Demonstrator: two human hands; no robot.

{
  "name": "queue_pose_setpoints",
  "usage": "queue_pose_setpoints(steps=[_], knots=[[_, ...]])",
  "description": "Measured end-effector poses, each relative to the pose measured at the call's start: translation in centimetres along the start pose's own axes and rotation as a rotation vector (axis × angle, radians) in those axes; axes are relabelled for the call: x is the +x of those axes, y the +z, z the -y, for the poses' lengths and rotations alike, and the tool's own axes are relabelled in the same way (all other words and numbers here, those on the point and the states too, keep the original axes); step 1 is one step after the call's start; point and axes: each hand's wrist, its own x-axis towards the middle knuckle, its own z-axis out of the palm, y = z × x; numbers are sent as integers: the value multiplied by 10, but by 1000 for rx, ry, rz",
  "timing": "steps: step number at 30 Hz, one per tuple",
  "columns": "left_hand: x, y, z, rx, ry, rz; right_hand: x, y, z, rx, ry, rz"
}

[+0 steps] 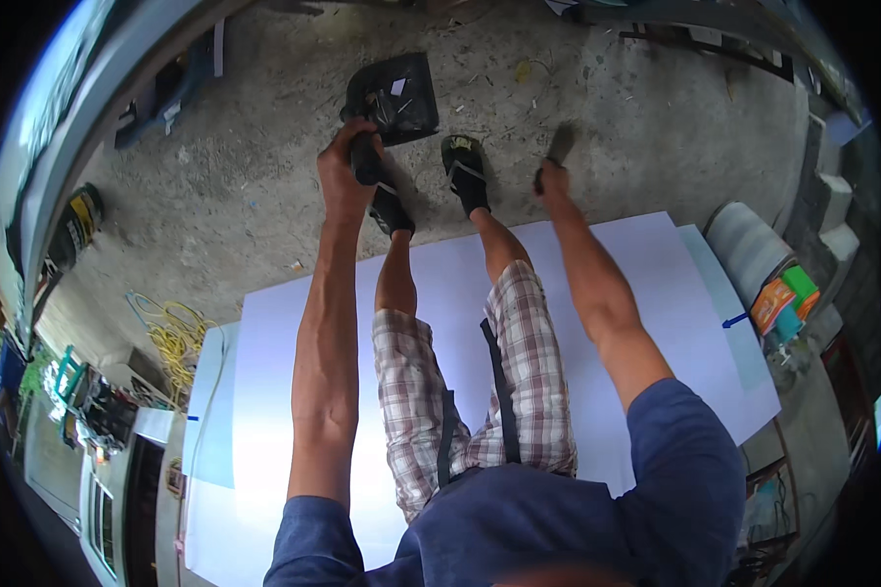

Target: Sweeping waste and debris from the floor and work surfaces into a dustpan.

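Note:
My left hand [343, 176] is closed around the thick black handle [366, 159] of a black dustpan [419, 112], which rests on the concrete floor. Small scraps and a white piece lie inside the pan. Off to the right, my right hand [553, 180] grips a short tool [562, 143] with a dark grip and a flat greyish end pointing away from me. Motion smears that tool, so I cannot tell whether it is a brush or a scraper. Its end is apart from the dustpan.
My sandalled feet [463, 161] stand between the hands. Beneath my legs spreads a large white sheet [597, 303]. Yellow cord [178, 338] is coiled at left; a pale roll [749, 249] and an orange-green packet [786, 295] sit at right. Litter specks the concrete floor [499, 59].

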Motion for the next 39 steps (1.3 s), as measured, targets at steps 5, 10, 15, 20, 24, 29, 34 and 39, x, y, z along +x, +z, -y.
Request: queue_pose_setpoints(steps=[5,10,15,20,24,29,34,39], knots=[[9,39,-22,45,73,-1,-54,76,-37,-225,-247,170],[8,36,-16,107,50,-16,-76,47,-51,-302,-352,456],[13,41,-18,164,46,20,-40,37,-12,-250,-679,114],[20,73,-25,76,-4,96,-51,81,-23,-520,-675,213],[12,53,-12,122,-27,132,-111,76,-52,-543,-676,290],[11,48,-22,124,-1,162,-81,47,-58,-373,-466,97],[11,77,-33,88,-3,120,-66,67,-82,-508,-563,242],[-4,16,-20,78,-21,-26,-131,76,-41,-540,-755,340]])
